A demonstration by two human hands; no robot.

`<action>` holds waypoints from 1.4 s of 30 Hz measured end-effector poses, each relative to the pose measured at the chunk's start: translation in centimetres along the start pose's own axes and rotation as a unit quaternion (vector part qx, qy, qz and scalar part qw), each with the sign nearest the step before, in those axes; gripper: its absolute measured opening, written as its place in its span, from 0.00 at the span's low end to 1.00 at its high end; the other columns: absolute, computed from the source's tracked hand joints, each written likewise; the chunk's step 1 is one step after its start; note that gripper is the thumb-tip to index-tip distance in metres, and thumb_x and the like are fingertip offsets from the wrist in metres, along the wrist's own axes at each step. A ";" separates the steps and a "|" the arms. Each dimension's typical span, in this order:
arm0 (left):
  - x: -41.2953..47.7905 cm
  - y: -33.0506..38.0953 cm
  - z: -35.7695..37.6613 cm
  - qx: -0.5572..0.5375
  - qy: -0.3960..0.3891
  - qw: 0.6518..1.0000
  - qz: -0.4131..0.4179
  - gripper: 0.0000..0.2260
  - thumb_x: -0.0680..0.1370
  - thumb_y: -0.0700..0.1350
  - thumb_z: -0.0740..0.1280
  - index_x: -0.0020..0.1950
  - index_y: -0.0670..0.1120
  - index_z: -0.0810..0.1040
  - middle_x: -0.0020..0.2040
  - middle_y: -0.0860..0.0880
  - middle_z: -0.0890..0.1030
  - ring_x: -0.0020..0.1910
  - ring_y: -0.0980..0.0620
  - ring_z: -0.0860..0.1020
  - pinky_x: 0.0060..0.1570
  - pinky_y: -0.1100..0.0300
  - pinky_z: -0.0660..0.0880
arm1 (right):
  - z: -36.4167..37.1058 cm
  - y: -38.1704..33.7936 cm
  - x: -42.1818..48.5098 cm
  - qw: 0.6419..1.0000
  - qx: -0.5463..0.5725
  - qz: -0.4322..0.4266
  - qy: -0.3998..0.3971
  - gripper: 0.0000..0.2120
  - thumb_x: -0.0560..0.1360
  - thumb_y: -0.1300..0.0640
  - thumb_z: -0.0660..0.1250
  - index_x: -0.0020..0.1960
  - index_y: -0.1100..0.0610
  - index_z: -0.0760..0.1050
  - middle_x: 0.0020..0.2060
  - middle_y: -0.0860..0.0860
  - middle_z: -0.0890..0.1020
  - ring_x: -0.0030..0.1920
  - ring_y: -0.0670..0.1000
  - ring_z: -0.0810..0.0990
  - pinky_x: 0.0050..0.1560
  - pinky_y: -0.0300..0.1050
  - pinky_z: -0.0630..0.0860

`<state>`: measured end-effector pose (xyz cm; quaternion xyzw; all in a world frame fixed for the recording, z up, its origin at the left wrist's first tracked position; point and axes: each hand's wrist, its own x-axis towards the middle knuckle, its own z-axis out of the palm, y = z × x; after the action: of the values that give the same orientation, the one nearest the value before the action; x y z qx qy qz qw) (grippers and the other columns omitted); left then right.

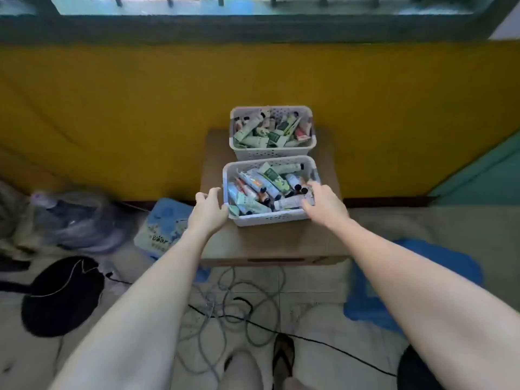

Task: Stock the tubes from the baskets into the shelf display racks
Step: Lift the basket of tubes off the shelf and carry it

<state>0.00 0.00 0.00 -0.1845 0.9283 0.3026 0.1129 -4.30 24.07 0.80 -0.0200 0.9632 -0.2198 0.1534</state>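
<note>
Two white perforated baskets full of tubes stand one behind the other on a cardboard box [270,243]. The near basket [267,219] holds blue, green and white tubes [259,190] with dark caps. My left hand [209,209] grips its left front corner. My right hand [323,202] rests over its right rim, fingers touching the tubes there. The far basket [271,153] holds mostly green and white tubes [270,130]. No shelf display rack is in view.
A yellow cloth [140,108] hangs behind the box under a window. On the floor lie tangled cables [225,305], a black round object [62,294], a blue printed pack [166,226], a clear plastic bag [73,218] and blue cloth [394,291].
</note>
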 end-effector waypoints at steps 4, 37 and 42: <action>3.6 -0.3 2.0 -0.025 -0.011 0.999 -0.028 0.23 0.78 0.44 0.57 0.73 0.51 0.58 0.65 0.41 0.64 0.55 0.42 0.73 0.49 0.54 0.68 | 0.9 0.2 3.5 0.999 0.018 0.034 0.036 0.25 0.79 0.52 0.57 0.73 0.54 0.57 0.67 0.56 0.68 0.64 0.58 0.69 0.56 0.51 0.70; -5.2 -2.5 -2.3 -0.153 0.209 0.958 -0.124 0.12 0.79 0.40 0.53 0.61 0.41 0.69 0.52 0.40 0.75 0.46 0.44 0.71 0.41 0.57 0.64 | -0.8 -3.9 -0.1 0.964 0.258 -0.003 0.059 0.16 0.77 0.60 0.59 0.64 0.53 0.70 0.55 0.50 0.77 0.50 0.48 0.73 0.48 0.38 0.67; -12.1 -6.8 -6.2 -0.204 0.318 0.904 -0.199 0.19 0.79 0.40 0.54 0.70 0.47 0.63 0.62 0.39 0.74 0.59 0.42 0.72 0.55 0.54 0.69 | 0.5 -10.6 -3.7 0.961 0.239 -0.142 0.014 0.19 0.77 0.61 0.58 0.67 0.51 0.68 0.58 0.50 0.77 0.50 0.48 0.75 0.48 0.39 0.68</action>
<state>13.10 -5.52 5.30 -0.4710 0.7770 0.3815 -0.1701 -0.88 14.66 5.97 -0.1160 0.8722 -0.4629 0.1074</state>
